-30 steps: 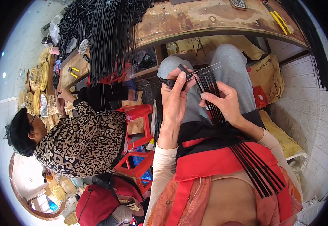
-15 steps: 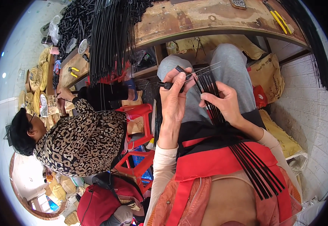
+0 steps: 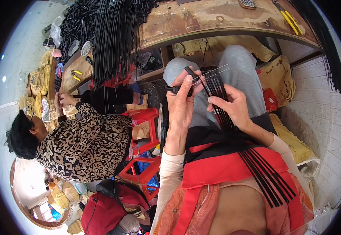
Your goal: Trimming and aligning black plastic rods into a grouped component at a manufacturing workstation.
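Note:
My left hand (image 3: 179, 103) is closed, thumb against the fingers, over small black tubular pieces. One black tube (image 3: 191, 72) points up past the fingertips, and another black piece (image 3: 171, 89) sticks out on the left side. Thin pale wires (image 3: 214, 71) run from these fingertips to the right, across the top ends of a black strip bundle (image 3: 215, 87). Around that bundle my right hand (image 3: 235, 105) is closed, with the thumb on top. The strips run down across my lap, and their lower ends (image 3: 268, 178) fan out over a red apron (image 3: 217, 168).
Above my knees is a worn wooden table (image 3: 201, 23) with yellow-handled pliers (image 3: 291, 21). Long black strips (image 3: 115, 43) hang off its left part, near a heap of black pieces (image 3: 76, 27). A person (image 3: 88, 145) sits at the left by red stools (image 3: 143, 172).
The black tube in my left hand has tipped slightly upward and right. My right hand stays put on the strips. The person at the left has turned the head and shifted both hands.

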### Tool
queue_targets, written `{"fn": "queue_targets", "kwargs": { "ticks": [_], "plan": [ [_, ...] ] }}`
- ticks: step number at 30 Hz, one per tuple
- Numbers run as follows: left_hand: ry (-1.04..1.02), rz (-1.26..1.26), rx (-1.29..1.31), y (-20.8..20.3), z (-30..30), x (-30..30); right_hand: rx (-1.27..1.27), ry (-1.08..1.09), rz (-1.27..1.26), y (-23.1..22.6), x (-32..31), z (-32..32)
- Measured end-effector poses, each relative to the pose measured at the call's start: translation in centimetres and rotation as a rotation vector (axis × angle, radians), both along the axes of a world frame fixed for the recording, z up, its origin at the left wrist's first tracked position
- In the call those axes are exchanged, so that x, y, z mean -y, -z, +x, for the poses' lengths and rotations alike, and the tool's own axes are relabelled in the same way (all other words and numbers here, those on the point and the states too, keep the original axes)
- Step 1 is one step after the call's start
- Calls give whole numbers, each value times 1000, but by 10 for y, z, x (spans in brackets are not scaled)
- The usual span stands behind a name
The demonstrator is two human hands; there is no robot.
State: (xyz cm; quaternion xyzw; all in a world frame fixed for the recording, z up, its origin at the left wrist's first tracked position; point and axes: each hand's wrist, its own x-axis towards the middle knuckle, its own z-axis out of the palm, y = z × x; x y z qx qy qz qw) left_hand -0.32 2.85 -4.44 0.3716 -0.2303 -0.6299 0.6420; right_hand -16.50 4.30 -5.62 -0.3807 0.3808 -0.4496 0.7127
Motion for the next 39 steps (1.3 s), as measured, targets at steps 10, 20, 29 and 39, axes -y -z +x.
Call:
{"fn": "queue_targets", "kwargs": {
  "ticks": [10, 20, 29, 39],
  "plan": [
    [7, 5, 11, 1, -4, -2, -21, -11, -9, -2, 1, -3],
    [-16, 4, 43, 2, 0, 2, -12, 22, -19, 2, 3, 5],
    [-33, 51, -52, 17, 4, 7, -57, 21, -27, 7, 11, 11],
    [-5, 35, 57, 5, 4, -1, -56, -6, -42, 14, 12, 12]
  ]
}}
